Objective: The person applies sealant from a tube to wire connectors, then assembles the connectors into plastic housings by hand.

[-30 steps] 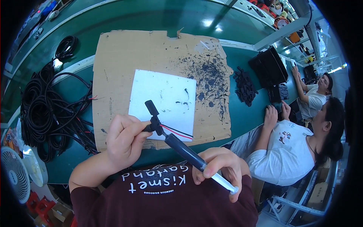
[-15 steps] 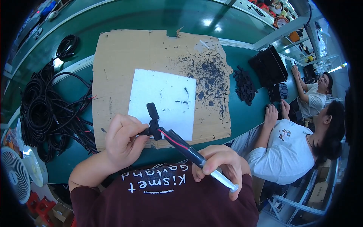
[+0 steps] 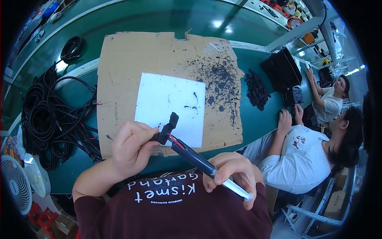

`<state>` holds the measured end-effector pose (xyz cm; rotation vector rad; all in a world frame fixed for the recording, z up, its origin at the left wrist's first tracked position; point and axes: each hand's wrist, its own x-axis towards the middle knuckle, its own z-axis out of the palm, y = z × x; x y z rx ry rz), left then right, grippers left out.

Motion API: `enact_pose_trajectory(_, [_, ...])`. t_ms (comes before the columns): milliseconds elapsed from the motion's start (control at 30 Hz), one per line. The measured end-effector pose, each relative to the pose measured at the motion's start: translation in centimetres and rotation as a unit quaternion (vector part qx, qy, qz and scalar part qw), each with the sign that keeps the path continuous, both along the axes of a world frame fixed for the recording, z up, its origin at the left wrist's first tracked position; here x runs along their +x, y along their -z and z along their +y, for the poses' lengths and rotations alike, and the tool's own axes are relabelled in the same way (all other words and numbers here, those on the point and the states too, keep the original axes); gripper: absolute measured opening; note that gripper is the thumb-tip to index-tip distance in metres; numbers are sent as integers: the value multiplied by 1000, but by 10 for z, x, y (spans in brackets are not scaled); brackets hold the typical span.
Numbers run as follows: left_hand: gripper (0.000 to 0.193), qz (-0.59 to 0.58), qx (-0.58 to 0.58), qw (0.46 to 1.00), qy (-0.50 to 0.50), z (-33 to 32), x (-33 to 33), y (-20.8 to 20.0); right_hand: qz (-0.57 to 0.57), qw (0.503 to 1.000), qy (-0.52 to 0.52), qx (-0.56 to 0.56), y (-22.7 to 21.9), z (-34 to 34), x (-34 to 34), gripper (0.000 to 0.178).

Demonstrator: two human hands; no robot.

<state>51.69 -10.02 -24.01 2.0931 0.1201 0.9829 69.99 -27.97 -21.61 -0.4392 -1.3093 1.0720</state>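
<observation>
Between the thumb and fingers of my left hand (image 3: 133,147) is a small black plastic connector (image 3: 170,126), its flap-like part sticking up toward the white sheet. My right hand (image 3: 234,169) is closed around a syringe (image 3: 195,160) filled with something black. The white plunger (image 3: 237,189) is pulled well out, and my finger or thumb presses by its end. The syringe's tip meets the connector's near side. A short red wire (image 3: 174,141) shows there; where it leads is hidden. Below the connector lies a white foam sheet (image 3: 159,95) with black smears.
Under the sheet is cardboard (image 3: 135,51) spotted with black residue. Coiled black cables (image 3: 43,115) pile up at left. Small black parts (image 3: 258,89) and a black bin (image 3: 281,69) are at right, near a co-worker (image 3: 298,159). A fan (image 3: 16,185) stands at lower left.
The connector has been turned in my left hand, so its flap now leans right and sits lower. The syringe tip has shifted slightly; its plunger looks about the same.
</observation>
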Motion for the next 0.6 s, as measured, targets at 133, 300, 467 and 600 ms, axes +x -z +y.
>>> enact_pose_trajectory(133, [26, -6, -2, 1000, 1, 0, 1, 1, 4, 1000, -5, -2, 0, 0, 0, 82])
enact_pose_trajectory(300, [22, 0, -1, 1000, 1, 0, -1, 2, 3, 1000, -8, -2, 0, 0, 1, 82])
enact_pose_trajectory(467, [20, 2, 5, 1000, 7, -1, 0, -3, 6, 1000, -5, -4, 0, -1, 1, 82])
enact_pose_trajectory(600, [18, 19, 21, 1000, 8, 0, -1, -7, 6, 1000, -2, -4, 0, -1, 1, 82])
